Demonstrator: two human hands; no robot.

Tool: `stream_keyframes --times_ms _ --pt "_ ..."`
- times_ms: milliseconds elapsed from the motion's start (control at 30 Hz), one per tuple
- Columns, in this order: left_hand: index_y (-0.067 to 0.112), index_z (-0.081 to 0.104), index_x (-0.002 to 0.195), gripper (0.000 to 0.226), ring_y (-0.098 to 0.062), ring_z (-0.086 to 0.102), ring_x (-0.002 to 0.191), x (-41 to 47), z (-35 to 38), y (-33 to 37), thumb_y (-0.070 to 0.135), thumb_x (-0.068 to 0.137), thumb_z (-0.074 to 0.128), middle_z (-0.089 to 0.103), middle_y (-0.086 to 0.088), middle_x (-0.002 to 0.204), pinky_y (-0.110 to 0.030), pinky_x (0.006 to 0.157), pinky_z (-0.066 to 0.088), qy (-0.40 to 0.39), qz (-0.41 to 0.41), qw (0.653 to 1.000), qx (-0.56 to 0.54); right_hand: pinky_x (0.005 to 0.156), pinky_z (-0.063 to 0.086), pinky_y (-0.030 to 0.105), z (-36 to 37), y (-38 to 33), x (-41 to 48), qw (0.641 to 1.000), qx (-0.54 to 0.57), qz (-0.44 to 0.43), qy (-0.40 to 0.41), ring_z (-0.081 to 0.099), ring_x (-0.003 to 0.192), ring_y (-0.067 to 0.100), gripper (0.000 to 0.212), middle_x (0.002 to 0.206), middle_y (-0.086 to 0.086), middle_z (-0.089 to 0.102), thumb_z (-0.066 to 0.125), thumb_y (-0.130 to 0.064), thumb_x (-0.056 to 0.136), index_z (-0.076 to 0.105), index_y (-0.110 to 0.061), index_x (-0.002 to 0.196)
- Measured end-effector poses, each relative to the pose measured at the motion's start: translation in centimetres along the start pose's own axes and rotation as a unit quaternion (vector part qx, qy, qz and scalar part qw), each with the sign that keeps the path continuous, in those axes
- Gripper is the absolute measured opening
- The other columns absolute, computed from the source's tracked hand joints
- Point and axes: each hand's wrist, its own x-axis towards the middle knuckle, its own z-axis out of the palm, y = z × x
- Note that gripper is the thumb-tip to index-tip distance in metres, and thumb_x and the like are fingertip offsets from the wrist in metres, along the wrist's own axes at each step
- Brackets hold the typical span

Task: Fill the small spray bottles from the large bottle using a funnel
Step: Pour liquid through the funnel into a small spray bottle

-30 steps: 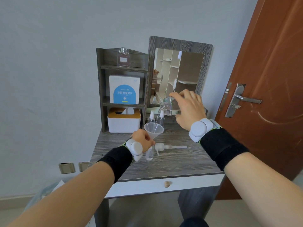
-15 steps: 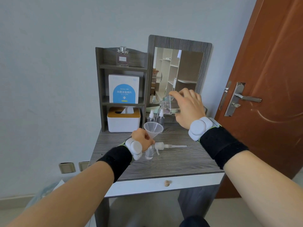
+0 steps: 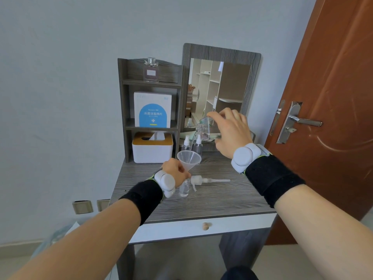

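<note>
- On the grey wood-grain table [image 3: 222, 201], near its middle, a small clear spray bottle [image 3: 184, 189] stood upright with no cap on.
- Directly over it sat a translucent funnel [image 3: 189, 158], its stem going down toward the bottle's neck; the join was hidden by fingers.
- The left hand [image 3: 175, 171] was curled tight round the funnel's stem just above the bottle, gripping it. A white device and a black band sat at that wrist.
- Up and to the right of the funnel, the right hand [image 3: 232, 134] grasped the large clear bottle [image 3: 207, 128] from above, fingers wrapped over its body.
- That bottle was tipped over, its open mouth pointing left and down, and a thin stream of clear liquid ran from it into the funnel's bowl.
- Some liquid showed in the small bottle, though I could not tell how full it was.
- Just right of it, a white pump head [image 3: 198, 180] lay on its side on the table, its long tube pointing right.
- Farther back, two capped spray bottles [image 3: 185, 145] stood side by side at the foot of the mirror [image 3: 220, 91].
- At the far left of the table, a shelf unit [image 3: 122, 110] held a tissue box [image 3: 152, 151] at the bottom, a white box with a blue label [image 3: 152, 116] above it and a perfume bottle [image 3: 151, 71] on top.
- Off to the right was a brown door [image 3: 339, 77] with a metal handle [image 3: 304, 122].
</note>
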Motion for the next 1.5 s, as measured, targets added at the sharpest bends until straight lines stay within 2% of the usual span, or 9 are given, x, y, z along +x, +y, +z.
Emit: stream_keyframes --times_ms 467,667,800,900,1100,1200,1300,1367,1500 --pt "-0.002 0.071 0.093 0.026 -0.020 0.060 0.077 0.0 0.0 0.0 0.023 0.085 0.075 0.067 -0.007 0.085 -0.034 0.079 0.054 0.001 -0.003 1.000 -0.001 0.103 0.033 0.040 0.2 0.1 0.0 1.000 0.007 -0.001 -0.001 0.047 0.110 0.028 0.076 0.118 0.003 0.051 0.069 -0.004 0.068 0.047 -0.031 0.135" --pt "-0.002 0.071 0.096 0.027 -0.022 0.062 0.078 0.0 -0.3 0.0 0.022 0.084 0.076 0.072 -0.014 0.092 -0.036 0.081 0.055 -0.013 -0.005 1.000 -0.012 0.098 0.039 0.042 0.7 -0.6 -0.6 0.995 0.073 0.043 -0.052 0.053 0.113 0.027 0.074 0.119 0.000 0.057 0.081 -0.032 0.075 0.043 -0.030 0.138" --pt "0.003 0.072 0.090 0.024 -0.027 0.071 0.083 0.3 -0.6 -0.5 0.026 0.083 0.076 0.074 -0.013 0.088 -0.042 0.083 0.058 -0.039 -0.001 0.999 -0.024 0.080 0.052 0.037 1.6 -0.2 -1.6 0.953 0.259 0.133 -0.078 0.062 0.097 0.018 0.057 0.105 -0.009 0.064 0.088 -0.038 0.068 0.052 -0.031 0.112" --pt "0.004 0.073 0.092 0.026 -0.020 0.067 0.069 0.5 -0.8 -0.6 0.029 0.083 0.076 0.074 -0.013 0.086 -0.044 0.078 0.060 -0.059 0.008 0.997 -0.046 0.067 0.045 0.027 2.8 0.7 -2.5 0.913 0.336 0.210 -0.096 0.061 0.095 0.014 0.063 0.106 -0.008 0.063 0.089 -0.043 0.064 0.053 -0.027 0.112" --pt "0.004 0.074 0.092 0.026 -0.019 0.065 0.071 1.1 -1.6 0.2 0.029 0.084 0.077 0.074 -0.012 0.088 -0.037 0.078 0.057 -0.047 0.021 0.997 -0.052 0.071 0.042 0.029 5.8 3.2 -3.4 0.868 0.374 0.302 -0.122 0.059 0.094 0.017 0.076 0.110 0.001 0.061 0.085 -0.048 0.071 0.046 -0.014 0.127" --pt "0.003 0.075 0.089 0.026 -0.012 0.060 0.060 1.4 -2.5 0.9 0.029 0.085 0.076 0.071 -0.009 0.076 -0.026 0.063 0.053 -0.046 0.038 0.997 -0.050 0.079 0.042 0.030 7.1 4.4 -3.2 0.852 0.382 0.337 -0.120 0.057 0.099 0.020 0.081 0.116 0.004 0.059 0.086 -0.043 0.071 0.045 -0.011 0.133" --pt "0.007 0.075 0.081 0.021 -0.001 0.053 0.047 1.8 -3.3 1.8 0.028 0.086 0.076 0.064 0.003 0.062 -0.011 0.048 0.040 -0.047 0.057 0.996 -0.053 0.063 0.042 0.025 8.6 5.6 -2.8 0.827 0.409 0.366 -0.124 0.059 0.083 0.013 0.082 0.100 0.003 0.063 0.090 -0.041 0.065 0.052 -0.011 0.132" --pt "0.010 0.075 0.077 0.019 0.002 0.053 0.043 2.2 -3.9 2.4 0.027 0.086 0.076 0.063 0.005 0.058 -0.010 0.045 0.039 -0.046 0.065 0.995 -0.067 0.057 0.040 0.023 9.8 6.1 -2.4 0.817 0.412 0.381 -0.132 0.060 0.076 0.014 0.080 0.086 0.001 0.061 0.092 -0.041 0.056 0.059 -0.010 0.122" --pt "0.010 0.076 0.079 0.024 -0.003 0.058 0.050 3.4 -4.6 3.1 0.033 0.087 0.074 0.068 -0.002 0.063 -0.019 0.054 0.045 -0.048 0.070 0.994 -0.063 0.053 0.034 0.023 11.8 6.3 -1.8 0.812 0.405 0.394 -0.148 0.052 0.076 0.015 0.066 0.093 0.000 0.051 0.092 -0.025 0.066 0.046 -0.013 0.112"
